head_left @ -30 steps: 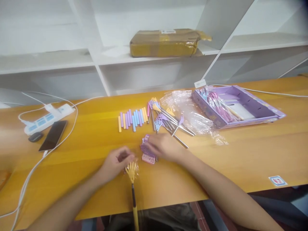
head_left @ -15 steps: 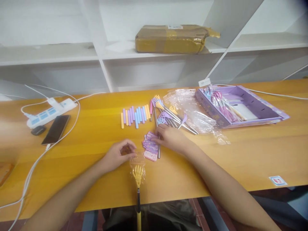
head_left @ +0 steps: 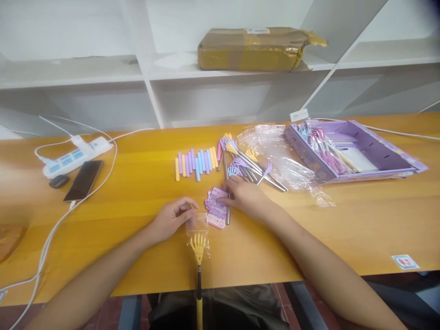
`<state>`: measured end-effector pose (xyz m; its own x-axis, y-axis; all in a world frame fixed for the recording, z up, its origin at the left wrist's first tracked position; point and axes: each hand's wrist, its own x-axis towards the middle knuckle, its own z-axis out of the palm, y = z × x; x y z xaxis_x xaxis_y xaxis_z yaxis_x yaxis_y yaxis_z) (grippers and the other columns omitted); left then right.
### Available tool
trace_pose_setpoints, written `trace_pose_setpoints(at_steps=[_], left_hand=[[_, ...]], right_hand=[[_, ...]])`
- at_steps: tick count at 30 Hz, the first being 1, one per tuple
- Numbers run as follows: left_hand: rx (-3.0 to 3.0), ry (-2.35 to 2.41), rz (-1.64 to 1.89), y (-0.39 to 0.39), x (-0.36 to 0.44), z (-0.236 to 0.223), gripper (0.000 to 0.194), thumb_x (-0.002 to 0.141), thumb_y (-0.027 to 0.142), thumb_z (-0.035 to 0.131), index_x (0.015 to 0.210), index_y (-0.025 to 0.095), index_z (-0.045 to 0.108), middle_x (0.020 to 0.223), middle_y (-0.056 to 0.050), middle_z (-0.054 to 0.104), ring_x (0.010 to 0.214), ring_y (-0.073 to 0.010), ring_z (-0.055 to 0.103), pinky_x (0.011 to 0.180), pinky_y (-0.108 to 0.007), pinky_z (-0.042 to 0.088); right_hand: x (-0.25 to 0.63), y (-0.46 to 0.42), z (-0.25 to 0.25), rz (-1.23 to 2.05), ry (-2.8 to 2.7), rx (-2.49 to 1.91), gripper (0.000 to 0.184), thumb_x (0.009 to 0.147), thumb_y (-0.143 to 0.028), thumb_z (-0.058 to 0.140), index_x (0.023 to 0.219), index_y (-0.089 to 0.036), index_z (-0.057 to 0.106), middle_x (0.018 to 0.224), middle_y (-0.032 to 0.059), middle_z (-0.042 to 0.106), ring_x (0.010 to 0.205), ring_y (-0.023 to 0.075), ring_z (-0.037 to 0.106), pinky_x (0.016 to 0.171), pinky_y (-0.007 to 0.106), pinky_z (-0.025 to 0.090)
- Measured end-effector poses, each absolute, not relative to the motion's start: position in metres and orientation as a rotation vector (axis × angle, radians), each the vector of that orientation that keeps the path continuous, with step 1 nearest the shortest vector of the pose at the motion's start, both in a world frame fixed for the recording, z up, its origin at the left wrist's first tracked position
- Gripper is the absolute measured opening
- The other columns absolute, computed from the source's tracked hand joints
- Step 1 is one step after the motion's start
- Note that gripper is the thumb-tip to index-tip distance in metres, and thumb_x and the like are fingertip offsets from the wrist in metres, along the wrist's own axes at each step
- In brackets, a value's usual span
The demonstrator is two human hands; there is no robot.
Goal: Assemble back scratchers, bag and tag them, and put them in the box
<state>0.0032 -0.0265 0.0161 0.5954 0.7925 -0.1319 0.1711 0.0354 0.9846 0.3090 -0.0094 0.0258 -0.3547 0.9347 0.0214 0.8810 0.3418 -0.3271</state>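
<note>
My left hand (head_left: 175,217) pinches the top edge of a clear plastic bag (head_left: 197,223). Inside the bag lies a back scratcher (head_left: 198,250) with a yellow skeleton-hand head and a black and yellow handle, which runs down past the table's front edge. My right hand (head_left: 245,197) is at a fanned pile of purple and pink cards (head_left: 216,213), thumb and fingers closed about the upper card. Beneath that hand a metal rod (head_left: 228,215) partly shows. Just beyond lie several back scratchers (head_left: 245,160) with purple, blue and yellow hand heads.
Several pastel handle tubes (head_left: 195,164) lie in a row. Empty clear bags (head_left: 275,151) are heaped beside a purple box (head_left: 330,176) holding bagged scratchers. A power strip (head_left: 77,158), phone (head_left: 83,180) and white cables lie left. A taped parcel (head_left: 254,50) sits on the shelf.
The camera view has shifted slightly. The bag's upper part now lies flatter and clearer below my left fingers. My right hand stays at the cards.
</note>
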Motion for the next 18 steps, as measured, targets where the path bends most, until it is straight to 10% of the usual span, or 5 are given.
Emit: trace_pose_setpoints(at_steps=[7,13,18], left_hand=[[1.707,0.779,0.546,-0.023,0.004,0.020,0.037,0.111,0.048,0.055,0.111,0.021,0.080,0.096,-0.006,0.070,0.079,-0.0169,0.067,0.076,-0.030,0.053],[1.901,0.791,0.486,-0.024,0.004,0.030,0.032,0.093,0.046,0.084,0.116,0.023,0.079,0.108,-0.008,0.075,0.098,-0.0224,0.068,0.087,-0.032,0.052],[1.628,0.845,0.493,-0.026,0.003,0.018,0.032,0.105,0.048,0.067,0.119,0.021,0.075,0.106,-0.007,0.076,0.090,-0.0193,0.071,0.083,-0.031,0.056]], right_hand=[[0.309,-0.009,0.024,0.423,-2.314,-1.612,0.034,0.092,-0.042,0.087,0.096,-0.023,0.059,0.099,0.0035,0.068,0.083,0.0197,0.065,0.066,0.031,0.041],[0.310,-0.009,0.020,0.486,-2.287,-1.598,0.025,0.098,-0.039,0.080,0.103,-0.024,0.060,0.092,0.0020,0.070,0.081,0.0197,0.066,0.067,0.029,0.040],[0.311,-0.009,0.019,0.444,-2.279,-1.544,0.015,0.101,-0.028,0.075,0.110,-0.024,0.064,0.106,0.0044,0.071,0.090,0.0199,0.068,0.075,0.030,0.046]])
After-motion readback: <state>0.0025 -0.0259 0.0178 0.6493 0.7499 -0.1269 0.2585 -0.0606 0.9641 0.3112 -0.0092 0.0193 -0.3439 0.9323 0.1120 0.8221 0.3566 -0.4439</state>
